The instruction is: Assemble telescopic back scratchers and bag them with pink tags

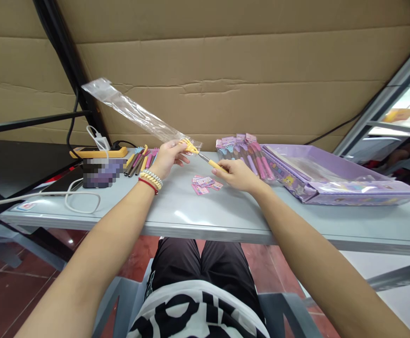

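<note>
My right hand (238,174) is closed round the yellow handle of a back scratcher (205,157) with a metal shaft and a yellow claw-like head. At the mouth of a long clear plastic sleeve (137,114), my left hand (169,157) pinches the film beside that head. The head appears to lie at or just inside the opening; the fingers partly hide it. The sleeve's far end rises to the upper left. Below the hands, several small pink printed cards (206,183) lie in a loose pile on the grey table (190,213).
Loose coloured back scratchers (141,161) lie left of my left hand. Bagged ones with pink cards (249,157) lie beyond my right hand, beside a purple open box (331,185) holding clear sleeves. A yellow power strip (101,152) and white cable (81,210) are at left. Cardboard (226,61) stands behind.
</note>
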A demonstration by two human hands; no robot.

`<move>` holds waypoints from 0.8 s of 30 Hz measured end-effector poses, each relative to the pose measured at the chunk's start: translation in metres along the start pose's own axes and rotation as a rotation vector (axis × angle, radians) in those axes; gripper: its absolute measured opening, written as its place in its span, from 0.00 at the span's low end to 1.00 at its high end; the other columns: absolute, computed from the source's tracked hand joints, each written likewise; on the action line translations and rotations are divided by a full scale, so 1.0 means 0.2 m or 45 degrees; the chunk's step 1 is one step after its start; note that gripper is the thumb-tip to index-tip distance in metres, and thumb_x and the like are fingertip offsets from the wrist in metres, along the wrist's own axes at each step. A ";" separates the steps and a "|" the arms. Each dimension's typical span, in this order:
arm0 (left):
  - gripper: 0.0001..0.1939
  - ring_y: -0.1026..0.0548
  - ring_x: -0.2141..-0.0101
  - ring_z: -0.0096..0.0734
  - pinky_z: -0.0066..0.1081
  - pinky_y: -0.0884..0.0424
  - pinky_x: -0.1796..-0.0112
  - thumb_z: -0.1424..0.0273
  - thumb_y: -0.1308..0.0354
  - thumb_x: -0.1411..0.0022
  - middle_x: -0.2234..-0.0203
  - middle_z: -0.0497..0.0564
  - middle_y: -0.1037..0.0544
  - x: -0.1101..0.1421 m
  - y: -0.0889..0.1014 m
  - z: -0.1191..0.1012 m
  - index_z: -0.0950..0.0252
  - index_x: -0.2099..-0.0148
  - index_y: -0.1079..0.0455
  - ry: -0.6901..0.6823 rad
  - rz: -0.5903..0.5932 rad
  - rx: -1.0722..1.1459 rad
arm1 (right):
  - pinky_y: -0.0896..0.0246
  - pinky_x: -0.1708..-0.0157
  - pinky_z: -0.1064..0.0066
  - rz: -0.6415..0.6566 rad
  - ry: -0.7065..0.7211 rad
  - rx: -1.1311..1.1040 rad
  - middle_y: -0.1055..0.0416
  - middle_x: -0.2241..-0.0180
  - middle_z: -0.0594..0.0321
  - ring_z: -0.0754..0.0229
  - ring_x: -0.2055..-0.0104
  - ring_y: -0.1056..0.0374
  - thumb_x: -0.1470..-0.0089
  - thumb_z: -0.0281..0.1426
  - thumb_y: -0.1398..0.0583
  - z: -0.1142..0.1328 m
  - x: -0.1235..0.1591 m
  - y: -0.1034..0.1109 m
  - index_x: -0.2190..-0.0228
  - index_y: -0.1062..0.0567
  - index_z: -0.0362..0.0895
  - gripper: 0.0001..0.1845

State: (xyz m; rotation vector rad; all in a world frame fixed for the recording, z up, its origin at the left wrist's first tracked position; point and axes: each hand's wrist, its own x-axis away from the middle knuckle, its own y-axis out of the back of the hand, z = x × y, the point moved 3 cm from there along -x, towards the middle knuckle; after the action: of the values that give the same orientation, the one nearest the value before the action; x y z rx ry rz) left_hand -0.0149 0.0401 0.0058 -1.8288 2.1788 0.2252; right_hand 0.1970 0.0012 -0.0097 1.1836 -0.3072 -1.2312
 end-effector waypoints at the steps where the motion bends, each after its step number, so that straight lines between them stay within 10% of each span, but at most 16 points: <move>1: 0.13 0.25 0.79 0.26 0.23 0.36 0.80 0.65 0.40 0.48 0.72 0.52 0.23 0.00 0.00 0.00 0.69 0.64 0.33 0.009 0.009 -0.007 | 0.60 0.76 0.72 0.001 0.000 -0.008 0.46 0.82 0.69 0.67 0.78 0.52 0.45 0.45 0.48 0.00 0.00 0.00 0.77 0.34 0.42 0.20; 13: 0.18 0.24 0.76 0.27 0.24 0.34 0.79 0.61 0.35 0.49 0.70 0.51 0.24 0.03 -0.03 0.01 0.67 0.62 0.34 0.097 0.265 -0.007 | 0.60 0.77 0.71 -0.092 0.011 -0.011 0.47 0.83 0.68 0.68 0.78 0.54 0.45 0.47 0.48 0.01 0.01 0.02 0.80 0.36 0.42 0.22; 24: 0.23 0.25 0.77 0.26 0.23 0.34 0.78 0.63 0.30 0.57 0.70 0.50 0.24 0.04 -0.06 0.02 0.67 0.62 0.35 0.078 0.321 0.040 | 0.53 0.75 0.72 -0.092 -0.074 -0.069 0.38 0.83 0.69 0.64 0.81 0.46 0.46 0.47 0.45 0.01 0.01 0.01 0.54 0.32 0.40 0.26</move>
State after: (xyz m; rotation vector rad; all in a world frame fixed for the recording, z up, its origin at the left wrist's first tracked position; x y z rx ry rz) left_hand -0.0033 0.0314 -0.0003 -1.5612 2.4395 0.1875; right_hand 0.1972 -0.0022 -0.0084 1.1221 -0.2741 -1.3309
